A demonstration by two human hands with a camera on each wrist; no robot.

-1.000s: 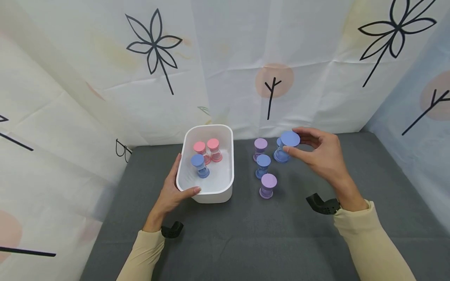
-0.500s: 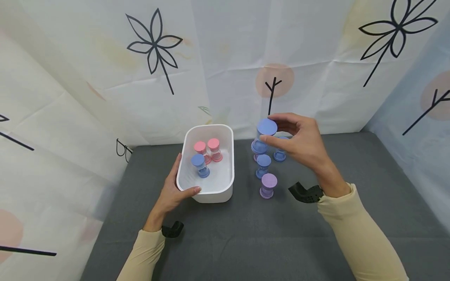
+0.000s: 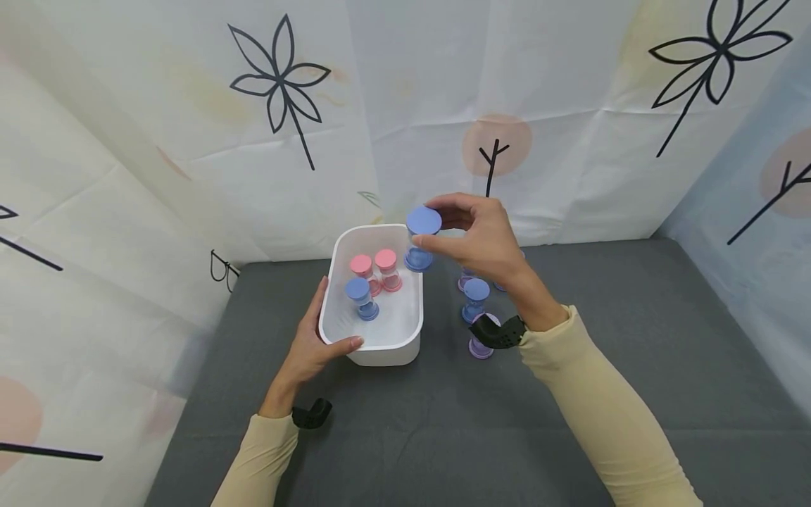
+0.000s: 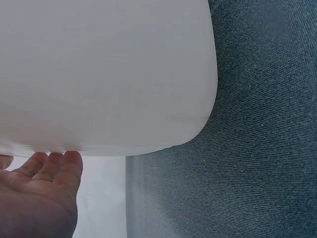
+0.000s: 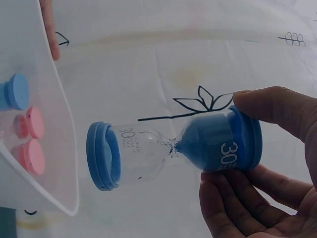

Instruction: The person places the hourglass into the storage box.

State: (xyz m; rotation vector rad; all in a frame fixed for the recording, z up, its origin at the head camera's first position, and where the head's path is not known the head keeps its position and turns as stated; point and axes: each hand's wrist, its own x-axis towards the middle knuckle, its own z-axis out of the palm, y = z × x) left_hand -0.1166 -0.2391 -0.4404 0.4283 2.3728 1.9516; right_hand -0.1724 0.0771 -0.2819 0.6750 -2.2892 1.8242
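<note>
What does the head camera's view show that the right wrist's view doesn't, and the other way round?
Only the head view shows the purple hourglasses and a smaller blue hourglass standing on the table, plus both sleeves.

Only the right wrist view shows a readable "30" printed on the held hourglass, and its narrow neck.

Both show the right hand holding that hourglass, the white bin with two pink hourglasses and one blue inside, and at least part of the left hand.
</note>
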